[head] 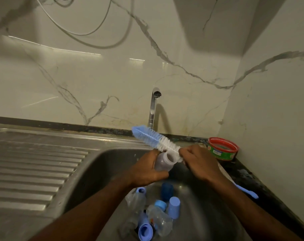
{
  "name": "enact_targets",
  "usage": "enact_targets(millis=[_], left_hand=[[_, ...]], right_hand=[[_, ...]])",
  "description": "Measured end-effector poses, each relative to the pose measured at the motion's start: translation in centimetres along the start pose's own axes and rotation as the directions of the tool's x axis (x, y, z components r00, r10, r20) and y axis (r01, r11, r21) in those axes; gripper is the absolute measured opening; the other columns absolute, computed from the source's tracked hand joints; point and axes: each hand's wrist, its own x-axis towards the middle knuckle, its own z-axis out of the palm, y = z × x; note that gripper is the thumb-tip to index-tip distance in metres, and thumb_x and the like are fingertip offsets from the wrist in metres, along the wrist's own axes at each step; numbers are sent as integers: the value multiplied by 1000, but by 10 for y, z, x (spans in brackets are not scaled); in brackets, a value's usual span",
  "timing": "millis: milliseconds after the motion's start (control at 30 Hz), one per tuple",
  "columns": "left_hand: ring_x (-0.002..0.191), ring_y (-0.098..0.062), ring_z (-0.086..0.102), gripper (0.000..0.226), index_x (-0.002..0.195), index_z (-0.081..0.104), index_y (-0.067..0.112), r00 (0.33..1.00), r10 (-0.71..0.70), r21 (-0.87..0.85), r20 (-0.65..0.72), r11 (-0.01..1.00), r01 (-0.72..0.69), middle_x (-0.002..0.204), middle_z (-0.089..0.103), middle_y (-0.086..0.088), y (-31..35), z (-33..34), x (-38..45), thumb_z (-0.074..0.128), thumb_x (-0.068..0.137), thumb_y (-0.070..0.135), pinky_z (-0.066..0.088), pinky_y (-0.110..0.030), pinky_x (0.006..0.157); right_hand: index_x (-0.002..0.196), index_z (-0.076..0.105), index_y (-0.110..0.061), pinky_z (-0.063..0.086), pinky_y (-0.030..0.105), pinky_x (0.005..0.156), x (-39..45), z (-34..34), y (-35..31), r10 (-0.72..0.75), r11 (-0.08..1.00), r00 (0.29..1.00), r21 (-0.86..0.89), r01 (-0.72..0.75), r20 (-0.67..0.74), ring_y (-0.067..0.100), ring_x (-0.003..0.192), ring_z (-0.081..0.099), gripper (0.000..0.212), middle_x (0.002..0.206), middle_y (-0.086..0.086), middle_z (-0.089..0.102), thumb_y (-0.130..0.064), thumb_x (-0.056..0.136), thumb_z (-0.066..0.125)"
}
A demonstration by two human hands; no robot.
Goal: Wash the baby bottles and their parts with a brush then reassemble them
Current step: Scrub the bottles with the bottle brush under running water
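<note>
No writing can be read on the red-rimmed tub (223, 151) at the counter's back right corner. A bottle (163, 161) is gripped over the sink (102, 164) by the left hand (147, 171); the brush (154, 139) is clasped by the right hand (198, 162), fingers curled tight.

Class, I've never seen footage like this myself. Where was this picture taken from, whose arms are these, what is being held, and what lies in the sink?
There is no machine here. The single picture comes from a camera worn on a person's head, looking forward and down, so the two arms reaching in from below are the wearer's own. The left hand holds an open bottle, its mouth turned toward the brush. The right hand grips a blue and white brush, whose bristles lie outside the bottle, pointing up and left. Below, the steel sink holds more clear bottles and blue caps. No water is seen running from the tap. A red-rimmed tub stands on the counter at right.
</note>
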Motion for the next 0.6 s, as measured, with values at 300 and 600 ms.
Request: enact_targets(millis=[300,600], left_hand=[[109,-3,65,43,117,57,30,998,37,-76,-47,996,-40,110,68,13,-9,-17,-3,79,81,23,54,-30,98],[101,0,64,39,120,56,24,983,-106,-68,149,991,118,112,63,8,6,-24,-8,73,89,7,52,-26,97]], right_hand=[[56,50,-25,34,22,59,-4,-13,26,-134,990,986,26,137,-102,4,52,42,44,54,-8,47,-28,100,55],[52,45,-25,27,20,54,0,-9,12,-226,974,970,0,227,-87,4,53,43,39,54,-7,47,-49,82,40]])
